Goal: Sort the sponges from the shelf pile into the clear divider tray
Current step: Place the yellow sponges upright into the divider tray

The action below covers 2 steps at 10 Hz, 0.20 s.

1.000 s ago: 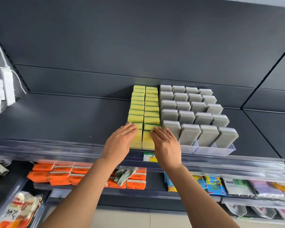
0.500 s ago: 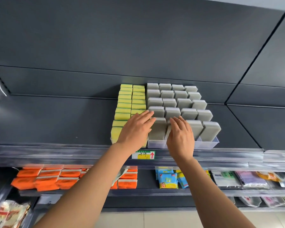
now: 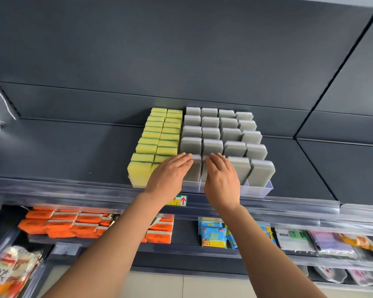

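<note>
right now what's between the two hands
In the head view, front grey sponges in the tray show between the left hand and right hand.

The yellow sponges (image 3: 157,134) look porous and matt. The grey sponges (image 3: 233,134), at their 3 o'clock, look like smoother foam. The tray (image 3: 258,189) is clear, glossy plastic. The shelf (image 3: 73,147) at 9 o'clock is dark, smooth and matt. Orange packets (image 3: 63,224) at 8 o'clock have shiny wrapping.

Dark grey panelled back wall (image 3: 181,50), clear-edged shelf (image 3: 63,151), orange packets (image 3: 73,224) on a lower shelf (image 3: 184,233), pale floor tiles (image 3: 159,286)
</note>
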Motion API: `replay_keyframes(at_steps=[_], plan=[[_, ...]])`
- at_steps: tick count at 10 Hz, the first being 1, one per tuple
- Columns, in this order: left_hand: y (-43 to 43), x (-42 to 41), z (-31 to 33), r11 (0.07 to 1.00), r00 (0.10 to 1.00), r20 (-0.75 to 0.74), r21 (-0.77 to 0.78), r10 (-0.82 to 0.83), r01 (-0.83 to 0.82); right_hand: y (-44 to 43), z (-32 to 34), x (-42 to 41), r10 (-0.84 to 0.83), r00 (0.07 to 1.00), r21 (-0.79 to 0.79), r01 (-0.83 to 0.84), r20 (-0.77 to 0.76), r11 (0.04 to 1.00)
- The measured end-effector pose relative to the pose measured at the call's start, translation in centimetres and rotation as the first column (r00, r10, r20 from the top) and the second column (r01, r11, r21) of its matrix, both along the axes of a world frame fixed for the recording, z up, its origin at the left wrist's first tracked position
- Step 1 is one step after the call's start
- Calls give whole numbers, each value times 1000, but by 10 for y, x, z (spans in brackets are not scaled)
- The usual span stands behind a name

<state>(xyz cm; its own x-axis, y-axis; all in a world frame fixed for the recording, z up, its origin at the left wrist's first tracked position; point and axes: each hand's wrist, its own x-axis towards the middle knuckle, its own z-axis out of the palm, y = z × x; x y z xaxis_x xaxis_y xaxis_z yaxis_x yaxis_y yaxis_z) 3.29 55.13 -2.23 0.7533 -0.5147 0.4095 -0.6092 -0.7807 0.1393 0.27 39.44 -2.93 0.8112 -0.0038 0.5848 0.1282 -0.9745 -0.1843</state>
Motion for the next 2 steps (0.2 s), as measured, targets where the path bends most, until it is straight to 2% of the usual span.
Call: replay_keyframes(at_steps=[2], plan=[[2,-11,8,995,998,5,-76,70,-69,-7,7,-9,60,997,17,-61,41,998]])
